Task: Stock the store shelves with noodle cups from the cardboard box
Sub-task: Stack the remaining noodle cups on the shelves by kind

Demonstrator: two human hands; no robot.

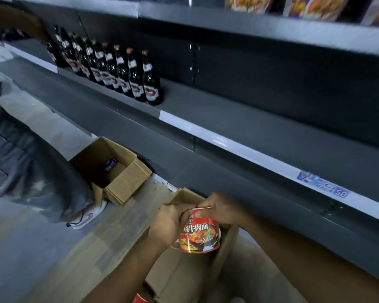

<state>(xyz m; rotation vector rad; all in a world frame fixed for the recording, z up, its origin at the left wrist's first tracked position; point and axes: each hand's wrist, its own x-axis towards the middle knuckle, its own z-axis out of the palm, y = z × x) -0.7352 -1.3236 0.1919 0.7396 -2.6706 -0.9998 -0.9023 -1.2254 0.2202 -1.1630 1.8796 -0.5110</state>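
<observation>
A red noodle cup (200,238) with Chinese lettering hangs above an open cardboard box (184,278) on the floor. My left hand (170,223) grips the cup's left side and rim. My right hand (222,209) holds the rim from the right. The red edge of another cup (139,299) shows in the box at the bottom. The grey shelf (260,125) in front of me runs bare to the right of the bottles.
A row of dark bottles (127,75) stands on the shelf's left part. Purple packs (315,6) fill the upper shelf. A second open box (112,169) sits on the floor by another person's leg (31,171) and white shoe (88,216).
</observation>
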